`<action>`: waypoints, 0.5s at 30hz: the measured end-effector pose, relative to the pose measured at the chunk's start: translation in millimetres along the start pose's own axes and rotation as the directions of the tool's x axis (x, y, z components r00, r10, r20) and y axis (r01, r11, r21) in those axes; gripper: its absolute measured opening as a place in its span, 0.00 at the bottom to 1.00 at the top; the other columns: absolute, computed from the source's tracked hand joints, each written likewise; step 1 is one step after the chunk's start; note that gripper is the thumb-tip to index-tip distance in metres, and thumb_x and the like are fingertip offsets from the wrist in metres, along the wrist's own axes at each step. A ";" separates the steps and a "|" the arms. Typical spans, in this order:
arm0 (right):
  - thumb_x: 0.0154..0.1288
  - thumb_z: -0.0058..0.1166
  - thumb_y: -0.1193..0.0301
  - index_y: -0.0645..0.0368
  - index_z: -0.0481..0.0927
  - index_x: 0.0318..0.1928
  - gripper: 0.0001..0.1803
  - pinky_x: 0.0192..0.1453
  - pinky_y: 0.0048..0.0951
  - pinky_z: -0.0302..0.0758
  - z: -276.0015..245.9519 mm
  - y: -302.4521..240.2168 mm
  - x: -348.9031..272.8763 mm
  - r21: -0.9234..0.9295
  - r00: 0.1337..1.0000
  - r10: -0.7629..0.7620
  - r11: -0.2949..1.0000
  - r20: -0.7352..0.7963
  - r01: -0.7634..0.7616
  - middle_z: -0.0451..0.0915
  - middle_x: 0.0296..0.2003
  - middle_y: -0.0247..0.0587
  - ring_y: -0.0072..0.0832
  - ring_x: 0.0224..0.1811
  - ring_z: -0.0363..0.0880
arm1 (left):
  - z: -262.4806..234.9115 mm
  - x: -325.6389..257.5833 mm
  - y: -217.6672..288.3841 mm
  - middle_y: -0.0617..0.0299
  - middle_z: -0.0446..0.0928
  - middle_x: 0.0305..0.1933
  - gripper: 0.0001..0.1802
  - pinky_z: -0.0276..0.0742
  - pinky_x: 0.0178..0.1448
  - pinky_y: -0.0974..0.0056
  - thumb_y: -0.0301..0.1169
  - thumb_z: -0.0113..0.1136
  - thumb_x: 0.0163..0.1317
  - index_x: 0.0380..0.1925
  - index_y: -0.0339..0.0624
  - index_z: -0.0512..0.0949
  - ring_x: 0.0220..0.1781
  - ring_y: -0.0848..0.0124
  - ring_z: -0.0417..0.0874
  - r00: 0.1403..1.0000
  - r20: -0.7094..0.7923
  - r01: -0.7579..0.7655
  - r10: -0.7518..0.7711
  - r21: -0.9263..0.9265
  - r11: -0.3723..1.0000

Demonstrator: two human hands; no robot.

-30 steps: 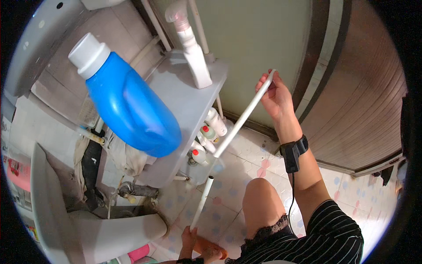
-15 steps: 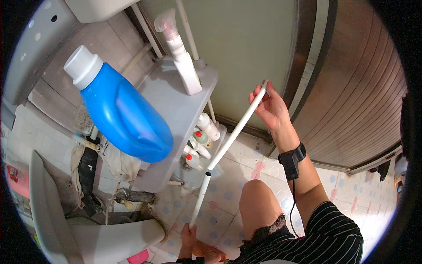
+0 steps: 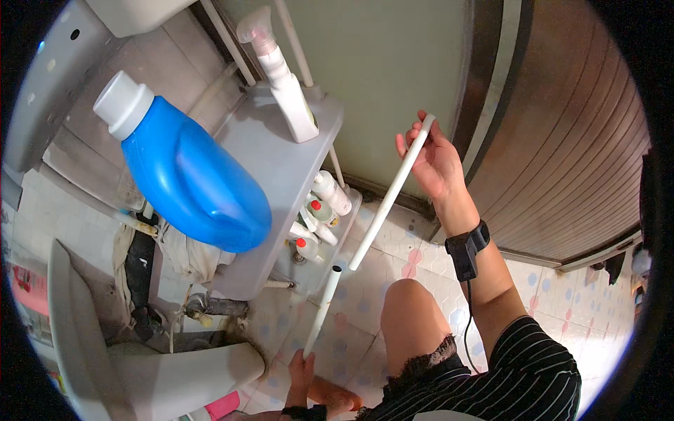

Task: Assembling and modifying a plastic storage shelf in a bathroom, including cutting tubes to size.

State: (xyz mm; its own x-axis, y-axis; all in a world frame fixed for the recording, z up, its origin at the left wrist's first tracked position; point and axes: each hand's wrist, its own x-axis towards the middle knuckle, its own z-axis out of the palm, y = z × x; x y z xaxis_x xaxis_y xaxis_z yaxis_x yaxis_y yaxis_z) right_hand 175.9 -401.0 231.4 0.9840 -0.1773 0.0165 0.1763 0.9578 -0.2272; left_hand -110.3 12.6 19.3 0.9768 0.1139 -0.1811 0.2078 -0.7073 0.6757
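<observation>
My right hand (image 3: 441, 163) is raised, its palm facing up, with the fingers around the upper end of a long white tube (image 3: 390, 200). That tube slants down to the left. Lower down, my left hand (image 3: 302, 370) grips the bottom of a second white tube (image 3: 324, 305), whose dark open top end points up. The two facing ends are close together but apart, the upper tube's end a little to the right of the lower one's.
A grey shelf unit (image 3: 246, 179) at left carries a large blue jug (image 3: 200, 179) and a white spray bottle (image 3: 291, 102). Several small bottles (image 3: 330, 193) stand on its lower tier. White sanitary ware (image 3: 189, 379) is at lower left. A ribbed brown folding door (image 3: 569, 140) borders the right.
The upper tube's lower end has shifted right, off the line of the lower tube's top, and a small gap shows. My right hand has risen slightly; the lower tube tilts a little more rightward.
</observation>
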 end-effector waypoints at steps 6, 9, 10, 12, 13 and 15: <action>0.71 0.34 0.63 0.57 0.65 0.51 0.15 0.54 0.42 0.71 2.1 2.5 -3.1 0.009 1.000 0.003 1.000 0.020 -0.004 0.72 0.30 0.36 0.25 0.32 0.72 | -4.5 -1.7 15.9 0.54 0.74 0.26 0.12 0.71 0.33 0.65 0.33 0.56 0.59 0.38 0.37 0.73 0.26 0.67 0.74 0.999 0.040 0.003 -0.002 -0.025 1.000; 0.72 0.32 0.63 0.57 0.64 0.52 0.15 0.55 0.42 0.70 1.3 1.2 -3.7 0.008 0.999 -0.006 1.000 0.041 0.005 0.72 0.30 0.36 0.25 0.32 0.72 | -7.0 -1.6 24.2 0.53 0.75 0.27 0.12 0.71 0.33 0.65 0.33 0.56 0.59 0.38 0.37 0.74 0.27 0.67 0.74 0.998 0.053 0.013 -0.013 0.003 1.000; 0.72 0.31 0.63 0.57 0.64 0.52 0.15 0.55 0.41 0.70 1.3 0.6 -3.7 0.012 0.999 -0.011 1.000 0.052 0.010 0.71 0.30 0.36 0.25 0.32 0.72 | -6.8 -1.2 24.1 0.53 0.75 0.27 0.12 0.71 0.33 0.65 0.33 0.56 0.59 0.38 0.36 0.73 0.27 0.67 0.74 0.998 0.057 0.034 -0.034 0.007 0.999; 0.72 0.31 0.64 0.57 0.65 0.52 0.15 0.55 0.40 0.70 -0.1 -1.3 -3.3 0.032 0.996 -0.020 0.999 0.084 0.017 0.71 0.30 0.36 0.25 0.32 0.71 | -5.7 -0.9 23.3 0.53 0.75 0.27 0.12 0.72 0.33 0.65 0.34 0.56 0.59 0.38 0.36 0.73 0.27 0.67 0.75 0.997 0.063 0.053 -0.054 0.012 0.999; 0.72 0.32 0.65 0.58 0.65 0.52 0.15 0.55 0.39 0.70 -0.9 -2.2 -3.2 0.051 0.993 -0.027 0.998 0.116 0.021 0.71 0.31 0.37 0.26 0.33 0.70 | -4.3 -0.9 22.2 0.53 0.75 0.27 0.12 0.71 0.33 0.65 0.33 0.56 0.59 0.38 0.36 0.73 0.27 0.66 0.75 0.998 0.051 0.024 -0.026 0.033 0.999; 0.72 0.30 0.64 0.58 0.64 0.52 0.15 0.54 0.39 0.70 -1.1 -4.3 -3.5 0.045 0.990 -0.048 0.998 0.131 0.042 0.70 0.31 0.36 0.25 0.32 0.70 | -1.8 0.7 19.5 0.52 0.75 0.27 0.12 0.71 0.33 0.65 0.33 0.56 0.59 0.38 0.35 0.73 0.27 0.66 0.75 0.999 0.041 -0.004 0.002 0.054 0.999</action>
State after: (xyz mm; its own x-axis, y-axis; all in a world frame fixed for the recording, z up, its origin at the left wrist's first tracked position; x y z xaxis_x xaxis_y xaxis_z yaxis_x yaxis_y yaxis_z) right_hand 171.6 -404.7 231.3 0.9692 -0.1913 0.1551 0.2183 0.9588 -0.1818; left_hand -105.5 0.1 33.7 0.9743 0.0838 -0.2091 0.2008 -0.7441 0.6372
